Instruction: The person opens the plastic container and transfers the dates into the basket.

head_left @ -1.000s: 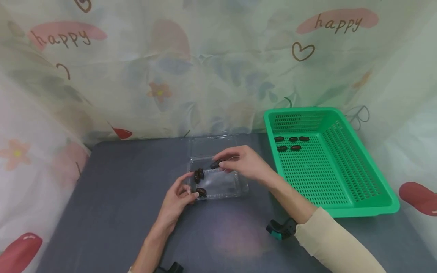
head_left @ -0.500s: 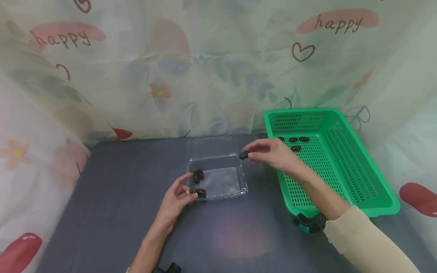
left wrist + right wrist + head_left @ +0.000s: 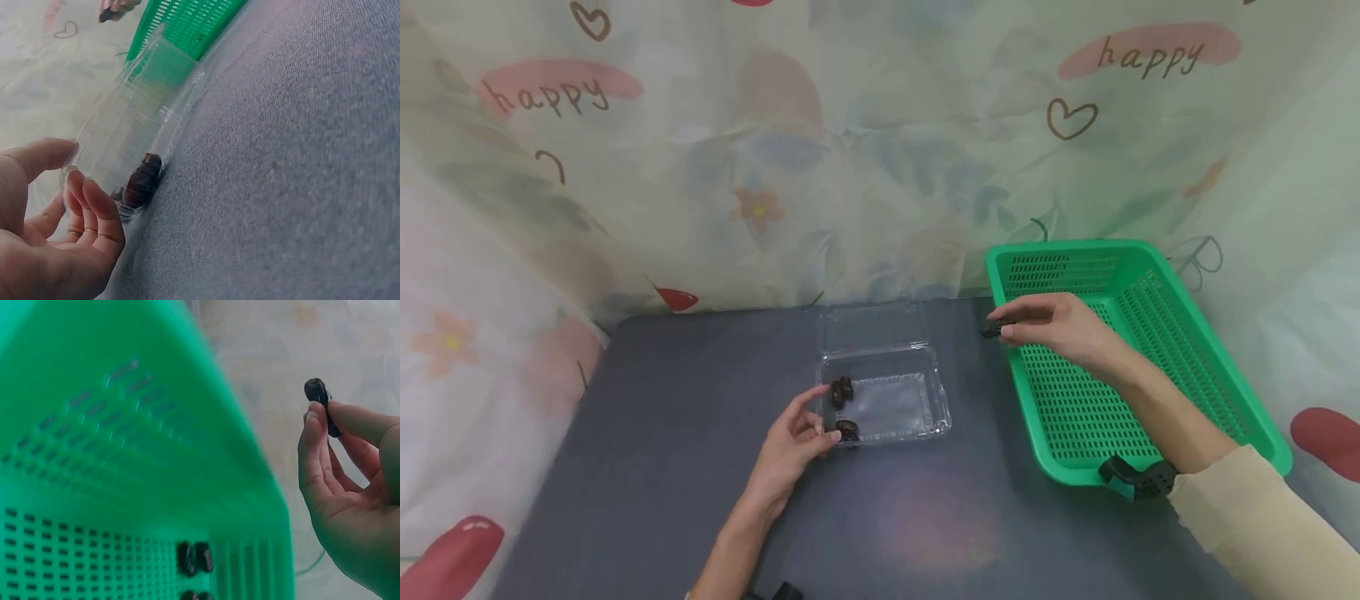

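Note:
A clear plastic box [image 3: 887,404] with its lid [image 3: 876,327] folded back stands on the table, several dark dates [image 3: 847,430] along its left side. My left hand [image 3: 790,442] pinches the box's left wall between thumb and fingers, also in the left wrist view, where one date [image 3: 142,181] shows through the plastic. At the green basket's left rim, my right hand [image 3: 1067,333] pinches a dark date [image 3: 992,328] between thumb and fingertips; the right wrist view shows this date [image 3: 317,392] outside the basket wall.
The green basket [image 3: 1033,437] stands right of the box, its left rim beneath my right hand. Several dates [image 3: 186,558] lie inside it near one end. A patterned curtain [image 3: 850,183] hangs behind the grey table [image 3: 700,400].
My right hand has carried the date rightward from above the clear box to the basket's left rim. The left hand keeps its hold on the box. The head view has shifted slightly.

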Demonstrator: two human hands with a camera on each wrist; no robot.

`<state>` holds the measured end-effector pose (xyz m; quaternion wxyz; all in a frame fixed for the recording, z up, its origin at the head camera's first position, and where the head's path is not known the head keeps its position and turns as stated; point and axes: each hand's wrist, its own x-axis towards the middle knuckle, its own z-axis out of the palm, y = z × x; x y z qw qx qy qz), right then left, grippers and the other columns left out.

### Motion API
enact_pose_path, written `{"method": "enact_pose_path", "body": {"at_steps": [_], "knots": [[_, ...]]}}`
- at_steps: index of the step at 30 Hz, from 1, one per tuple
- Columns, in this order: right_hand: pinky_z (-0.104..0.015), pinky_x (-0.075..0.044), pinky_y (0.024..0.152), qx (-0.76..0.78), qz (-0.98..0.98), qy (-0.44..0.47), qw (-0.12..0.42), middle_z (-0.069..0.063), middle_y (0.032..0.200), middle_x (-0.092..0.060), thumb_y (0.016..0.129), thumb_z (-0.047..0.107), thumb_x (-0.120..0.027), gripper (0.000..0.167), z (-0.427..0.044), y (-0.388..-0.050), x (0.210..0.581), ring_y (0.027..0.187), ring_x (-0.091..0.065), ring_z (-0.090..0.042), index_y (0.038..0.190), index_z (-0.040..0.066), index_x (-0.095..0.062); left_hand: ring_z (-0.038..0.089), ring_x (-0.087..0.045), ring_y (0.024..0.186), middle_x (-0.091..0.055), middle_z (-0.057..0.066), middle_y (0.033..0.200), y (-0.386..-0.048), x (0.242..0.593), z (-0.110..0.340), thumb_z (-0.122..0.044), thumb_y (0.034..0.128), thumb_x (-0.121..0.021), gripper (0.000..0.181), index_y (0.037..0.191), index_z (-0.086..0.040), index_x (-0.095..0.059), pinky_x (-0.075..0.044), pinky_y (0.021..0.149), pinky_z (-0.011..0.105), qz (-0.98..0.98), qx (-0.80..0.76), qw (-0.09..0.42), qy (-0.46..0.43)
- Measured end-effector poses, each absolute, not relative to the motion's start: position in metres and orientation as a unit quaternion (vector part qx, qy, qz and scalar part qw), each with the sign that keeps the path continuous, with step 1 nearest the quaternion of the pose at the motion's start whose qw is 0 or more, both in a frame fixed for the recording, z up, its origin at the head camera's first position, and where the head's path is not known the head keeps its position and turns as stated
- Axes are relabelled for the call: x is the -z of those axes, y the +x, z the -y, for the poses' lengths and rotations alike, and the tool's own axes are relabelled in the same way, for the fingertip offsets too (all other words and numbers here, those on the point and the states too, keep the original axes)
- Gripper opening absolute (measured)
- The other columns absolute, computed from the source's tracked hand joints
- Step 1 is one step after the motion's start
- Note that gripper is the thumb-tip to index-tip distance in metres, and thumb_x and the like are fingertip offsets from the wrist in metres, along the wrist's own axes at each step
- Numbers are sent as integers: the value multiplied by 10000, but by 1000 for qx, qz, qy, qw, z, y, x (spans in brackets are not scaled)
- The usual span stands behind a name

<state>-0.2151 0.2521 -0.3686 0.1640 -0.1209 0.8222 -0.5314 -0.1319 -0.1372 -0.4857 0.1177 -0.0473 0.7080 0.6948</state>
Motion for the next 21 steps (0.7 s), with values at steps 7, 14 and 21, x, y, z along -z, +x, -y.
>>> {"method": "enact_pose_path", "body": {"at_steps": [7,14,21], "knots": [[-336,-523,926,573,-801,-83,150,-101,1254,-644,967,242,-668,412,-280,-221,377,1091,-658,-261,1300,4,-618,156,-524,675,-469,54,862,-132,486,135,8,852,-745,668,1412,-259,-495,-494,662,310,-709,-694,113,-49],[-304,-517,925,558,-816,-54,143,-112,1262,-638,967,289,-664,478,-303,-228,376,1043,-677,-170,1344,9,-577,157,-532,690,-472,52,866,-131,485,135,10,853,-744,670,1411,-266,-496,-500,669,315,-712,-691,114,-53],[-267,-485,968,582,-798,-18,154,45,1245,-612,966,269,-665,509,-327,-240,381,1108,-642,-90,1384,4,-542,160,-536,696,-471,55,871,-131,486,135,9,853,-744,672,1413,-266,-496,-503,673,319,-714,-688,115,-56]]}}
